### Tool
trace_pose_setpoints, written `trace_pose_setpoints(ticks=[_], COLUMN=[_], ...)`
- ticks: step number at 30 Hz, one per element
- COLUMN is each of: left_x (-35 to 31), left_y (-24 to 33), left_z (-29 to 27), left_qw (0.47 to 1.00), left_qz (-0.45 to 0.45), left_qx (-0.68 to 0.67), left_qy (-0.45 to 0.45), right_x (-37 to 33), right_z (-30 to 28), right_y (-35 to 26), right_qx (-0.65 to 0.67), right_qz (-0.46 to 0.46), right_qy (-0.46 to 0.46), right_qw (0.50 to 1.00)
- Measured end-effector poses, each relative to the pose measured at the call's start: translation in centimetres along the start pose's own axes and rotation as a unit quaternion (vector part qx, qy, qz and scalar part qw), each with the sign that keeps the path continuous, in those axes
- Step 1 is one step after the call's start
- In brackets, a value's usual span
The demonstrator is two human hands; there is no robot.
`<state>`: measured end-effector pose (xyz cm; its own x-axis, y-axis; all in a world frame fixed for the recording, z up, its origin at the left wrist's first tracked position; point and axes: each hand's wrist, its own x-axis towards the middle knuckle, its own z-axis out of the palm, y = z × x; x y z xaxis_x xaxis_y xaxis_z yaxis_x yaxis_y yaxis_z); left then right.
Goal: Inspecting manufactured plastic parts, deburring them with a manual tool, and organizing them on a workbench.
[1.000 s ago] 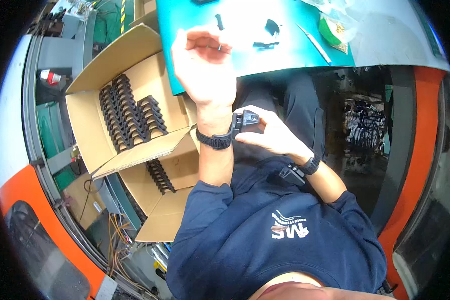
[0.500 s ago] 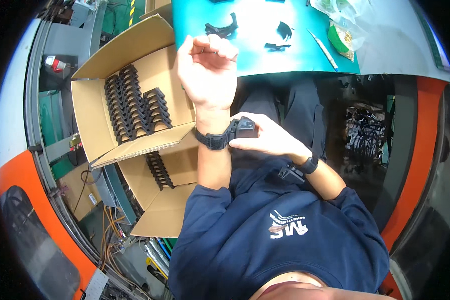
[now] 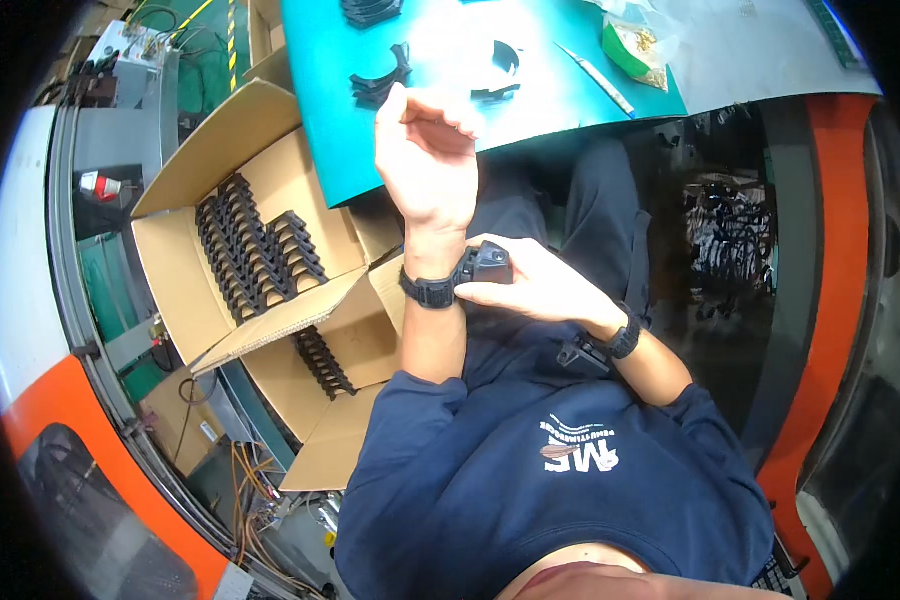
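Observation:
My left hand is raised palm up by the near edge of the table, fingers loosely curled and apart from the thumb, with nothing in it. A black strap circles that wrist and carries a small black box-shaped device. My right hand grips this device, its thumb on the near side and fingers at the far side, partly hidden. On my right wrist is another black strap with a dark device. Beyond my left fingertips lies a curved black part.
The teal-topped table holds more curved black parts, a pen-like tool and a green-and-clear bag of small golden pieces. At left, an open carton and a lower carton contain stacked black parts.
The view has shifted, so the table and its parts appear further left and higher. My right hand keeps its hold on the device at my left wrist.

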<state>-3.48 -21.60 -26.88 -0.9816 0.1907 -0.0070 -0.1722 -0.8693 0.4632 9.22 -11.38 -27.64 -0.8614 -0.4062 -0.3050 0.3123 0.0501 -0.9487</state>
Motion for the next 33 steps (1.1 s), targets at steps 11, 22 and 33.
trace_pose_setpoints(ticks=[11, 22, 33], left_x=[4.4, 6.5, -1.9], left_y=[-5.6, -9.0, -3.3], left_z=[-5.5, -6.1, 1.8], left_qw=[0.643, 0.569, 0.670], left_qz=[0.225, 0.165, 0.163], left_qx=[0.732, 0.804, 0.719], left_qy=[0.016, -0.048, -0.087], right_x=[4.1, 7.7, -1.7], right_z=[-15.9, -21.6, -16.5], right_y=[0.6, 5.3, -1.9], right_qx=[-0.380, -0.655, 0.084], right_qz=[-0.106, -0.061, -0.078], right_qy=[0.351, 0.391, 0.322], right_qw=[0.849, 0.644, 0.940])
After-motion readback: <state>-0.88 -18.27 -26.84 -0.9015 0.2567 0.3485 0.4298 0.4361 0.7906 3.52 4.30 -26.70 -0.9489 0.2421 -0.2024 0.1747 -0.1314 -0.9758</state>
